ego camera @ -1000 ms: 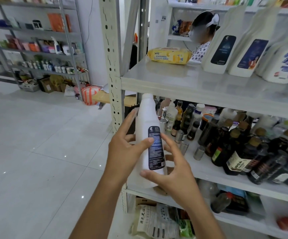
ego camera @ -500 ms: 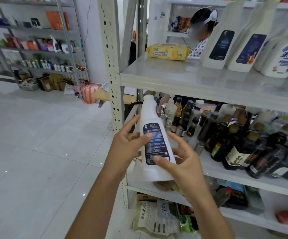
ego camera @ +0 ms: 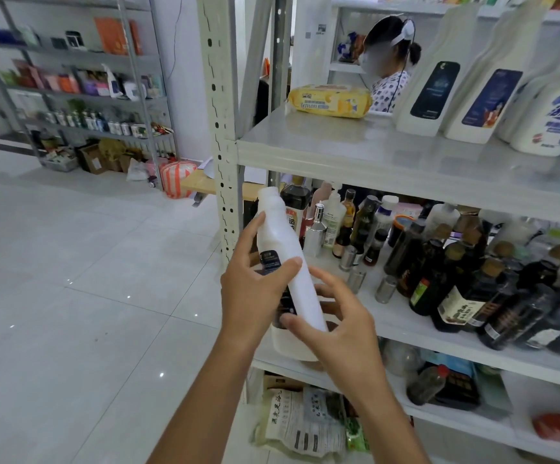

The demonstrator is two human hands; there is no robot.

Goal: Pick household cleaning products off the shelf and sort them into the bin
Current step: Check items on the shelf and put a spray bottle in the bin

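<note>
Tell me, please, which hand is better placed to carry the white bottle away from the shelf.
Probably the left. The left hand wraps the white bottle at mid-body, thumb across the front, fingers behind. The right hand only pinches its lower part with spread fingers.

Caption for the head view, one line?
Left hand and right hand hold a white bottle before a shelf of dark bottles.

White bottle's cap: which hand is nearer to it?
Left. The left hand grips the white bottle high up, one fingertip just below the cap; the right hand holds its lower part.
</note>
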